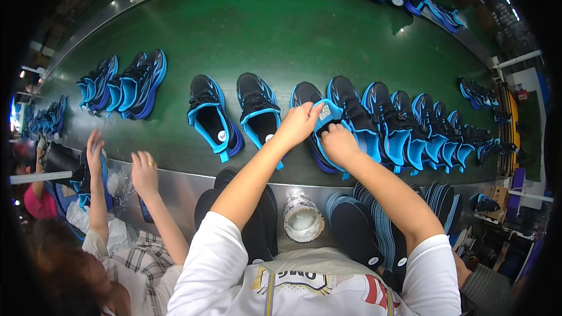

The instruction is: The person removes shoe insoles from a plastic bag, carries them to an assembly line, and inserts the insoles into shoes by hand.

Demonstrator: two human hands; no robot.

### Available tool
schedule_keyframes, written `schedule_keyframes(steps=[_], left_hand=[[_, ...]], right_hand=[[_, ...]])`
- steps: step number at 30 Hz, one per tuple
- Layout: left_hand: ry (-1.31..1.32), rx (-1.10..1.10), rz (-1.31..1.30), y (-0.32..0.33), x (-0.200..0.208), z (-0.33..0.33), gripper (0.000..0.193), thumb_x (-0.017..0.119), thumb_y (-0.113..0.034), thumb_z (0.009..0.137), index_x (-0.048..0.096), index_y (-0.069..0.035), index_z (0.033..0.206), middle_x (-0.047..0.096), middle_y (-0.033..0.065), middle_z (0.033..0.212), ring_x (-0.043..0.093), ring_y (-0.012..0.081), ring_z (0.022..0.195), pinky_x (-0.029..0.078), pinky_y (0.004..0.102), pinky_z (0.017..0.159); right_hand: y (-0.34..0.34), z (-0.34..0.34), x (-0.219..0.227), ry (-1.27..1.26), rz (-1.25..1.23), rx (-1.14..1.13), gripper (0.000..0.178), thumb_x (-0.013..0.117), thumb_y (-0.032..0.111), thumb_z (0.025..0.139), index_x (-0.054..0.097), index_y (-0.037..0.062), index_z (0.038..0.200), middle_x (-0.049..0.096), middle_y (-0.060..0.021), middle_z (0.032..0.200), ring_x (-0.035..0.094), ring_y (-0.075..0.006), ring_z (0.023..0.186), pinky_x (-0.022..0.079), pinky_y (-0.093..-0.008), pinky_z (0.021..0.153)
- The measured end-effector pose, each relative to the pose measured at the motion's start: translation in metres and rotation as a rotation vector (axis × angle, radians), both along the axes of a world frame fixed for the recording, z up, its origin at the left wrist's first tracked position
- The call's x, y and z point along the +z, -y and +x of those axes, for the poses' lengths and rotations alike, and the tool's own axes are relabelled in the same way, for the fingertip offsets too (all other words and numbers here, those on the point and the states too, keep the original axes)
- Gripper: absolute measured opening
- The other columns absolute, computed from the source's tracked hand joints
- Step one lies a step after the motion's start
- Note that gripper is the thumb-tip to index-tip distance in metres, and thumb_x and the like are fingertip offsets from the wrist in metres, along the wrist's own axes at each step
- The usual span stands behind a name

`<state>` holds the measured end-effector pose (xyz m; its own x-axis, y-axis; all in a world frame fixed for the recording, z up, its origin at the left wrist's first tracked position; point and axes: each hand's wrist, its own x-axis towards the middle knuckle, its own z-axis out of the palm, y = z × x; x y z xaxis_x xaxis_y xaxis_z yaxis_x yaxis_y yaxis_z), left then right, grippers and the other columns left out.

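Observation:
A black sneaker with a bright blue lining (306, 95) stands in front of me, toe pointing away. My left hand (298, 124) is closed on its raised blue tongue, where a small pale label shows. My right hand (339, 143) reaches into the shoe's opening with fingers curled; the fingertips are partly hidden, and I cannot make out what they grip. To the left stand two matching sneakers, one (205, 93) with a round white sticker on its insole and the other (253, 90) beside my left forearm. A tight row of similar sneakers (380, 102) continues to the right.
The shoes stand on a green belt (234, 29) with a metal edge (181, 180). Below are a white-crusted tub (303, 222) and stacks of black insoles (354, 222). More sneakers (140, 85) stand at left. A co-worker's hands (143, 172) are raised at lower left.

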<state>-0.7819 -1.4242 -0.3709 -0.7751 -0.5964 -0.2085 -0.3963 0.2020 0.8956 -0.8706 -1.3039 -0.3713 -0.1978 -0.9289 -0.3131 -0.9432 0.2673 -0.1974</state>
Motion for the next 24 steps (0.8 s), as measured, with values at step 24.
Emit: schedule_keyframes(steps=[24], left_hand=[[-0.056,-0.196,-0.862,-0.008,0.000,-0.004,0.032,0.067,-0.020,0.063,0.046,-0.005,0.081,0.048,0.0103,0.073,0.054,0.0251,0.065,0.044,0.0349,0.055]], right_hand=[[0.001,-0.013,0.018,-0.057,0.350,0.582,0.026,0.041,0.022,0.079,0.063,0.0079,0.081,0.061,-0.0048,0.085,0.053,-0.0188,0.091,0.029,-0.0341,0.087]])
